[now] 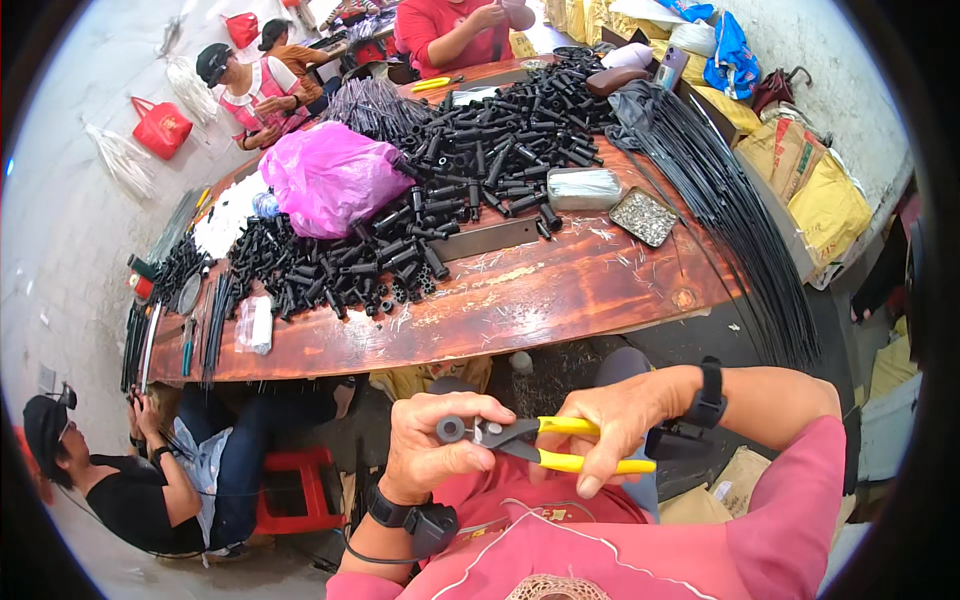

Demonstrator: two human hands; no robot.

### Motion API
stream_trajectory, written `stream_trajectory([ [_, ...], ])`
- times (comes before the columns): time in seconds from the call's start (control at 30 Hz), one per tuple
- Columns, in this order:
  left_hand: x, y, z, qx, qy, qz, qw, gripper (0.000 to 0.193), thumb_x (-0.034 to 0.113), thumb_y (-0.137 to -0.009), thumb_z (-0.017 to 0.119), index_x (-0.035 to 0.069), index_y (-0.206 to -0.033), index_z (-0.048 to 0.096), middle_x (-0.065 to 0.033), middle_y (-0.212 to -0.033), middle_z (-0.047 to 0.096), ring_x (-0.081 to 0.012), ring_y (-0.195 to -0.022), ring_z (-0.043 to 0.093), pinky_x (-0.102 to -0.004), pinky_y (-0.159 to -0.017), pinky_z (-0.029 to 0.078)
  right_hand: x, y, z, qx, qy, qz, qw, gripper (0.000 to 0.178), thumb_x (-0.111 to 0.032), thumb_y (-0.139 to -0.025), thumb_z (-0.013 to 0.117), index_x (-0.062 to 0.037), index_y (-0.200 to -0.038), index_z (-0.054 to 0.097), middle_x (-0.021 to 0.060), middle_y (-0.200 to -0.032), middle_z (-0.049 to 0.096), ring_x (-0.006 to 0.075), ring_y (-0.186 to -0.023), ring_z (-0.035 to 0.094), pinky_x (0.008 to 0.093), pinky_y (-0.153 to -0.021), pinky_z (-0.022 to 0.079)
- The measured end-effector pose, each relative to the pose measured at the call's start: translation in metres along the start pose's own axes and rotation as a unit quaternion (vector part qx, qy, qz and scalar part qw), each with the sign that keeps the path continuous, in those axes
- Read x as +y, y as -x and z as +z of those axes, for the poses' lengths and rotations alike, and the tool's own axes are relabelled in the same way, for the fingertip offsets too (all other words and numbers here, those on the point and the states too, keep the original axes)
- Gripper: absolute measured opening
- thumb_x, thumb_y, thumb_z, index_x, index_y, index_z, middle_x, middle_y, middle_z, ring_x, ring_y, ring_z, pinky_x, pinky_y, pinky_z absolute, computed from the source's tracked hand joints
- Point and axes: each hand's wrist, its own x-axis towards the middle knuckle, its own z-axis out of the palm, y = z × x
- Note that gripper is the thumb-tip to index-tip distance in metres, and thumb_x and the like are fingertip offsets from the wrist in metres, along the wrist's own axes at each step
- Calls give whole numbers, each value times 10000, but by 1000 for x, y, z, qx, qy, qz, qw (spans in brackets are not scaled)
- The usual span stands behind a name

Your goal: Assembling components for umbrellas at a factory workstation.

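Observation:
My left hand (432, 462) is closed around a small black tubular part (451, 430), its round holed end facing up between thumb and fingers. In my right hand (625, 415) is a pair of pliers (520, 438) with yellow handles and dark jaws. The handles stand somewhat apart in my grip. The jaws reach to the tubular part beside my left fingertips, where a small bit of bright metal shows; whether they bite on it I cannot tell. Both hands are above my lap, in front of the table's near edge.
On the reddish wooden table (560, 290) lie a large heap of black tubular parts (490, 135), a pink plastic bag (330, 180), a tin of small metal pieces (643, 217) and long black rods (730, 190). A co-worker in black (150, 490) sits at the left by a red stool (300, 490); several others sit farther back.

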Motion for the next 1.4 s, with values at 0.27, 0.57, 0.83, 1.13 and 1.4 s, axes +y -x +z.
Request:
stream_trajectory([
  [0.27,1,1,4,96,32,31,994,499,211,-702,847,-52,-1090,673,-63,-889,686,-104,-764,607,-229,-689,465,-26,24,26,509,686,-193,482,348,-195,-777,632,40,-1031,588,164,-748,569,336,-681,585,387,-605,455],
  [0.57,2,-4,4,28,6,25,999,542,315,-699,842,-44,-1073,681,-136,-953,703,-146,-845,643,-261,-776,483,-27,22,29,347,512,-58,783,447,-322,-701,731,57,-832,533,170,-625,628,278,-574,663,384,-488,496],
  [0.83,9,-8,20,139,-80,-45,986,438,292,-823,752,-47,-1090,675,-75,-953,692,-108,-830,607,-241,-764,467,-21,13,32,529,632,-92,559,305,-150,-645,627,31,-837,472,213,-671,614,342,-632,658,460,-555,485],
  [1.13,11,-15,37,208,-38,-74,975,928,711,-928,199,-73,-916,695,-15,-518,472,-82,-441,356,-239,-457,310,-32,17,-2,151,383,-30,911,324,-299,-854,619,-22,-1010,557,155,-812,635,342,-786,633,407,-704,485],
  [1.4,0,-24,32,293,49,-78,952,883,736,-889,316,-62,-903,692,4,-537,486,-70,-438,362,-224,-434,281,-17,3,25,510,529,-108,669,501,-154,-728,689,23,-1147,478,220,-967,549,395,-902,552,465,-756,467],
])
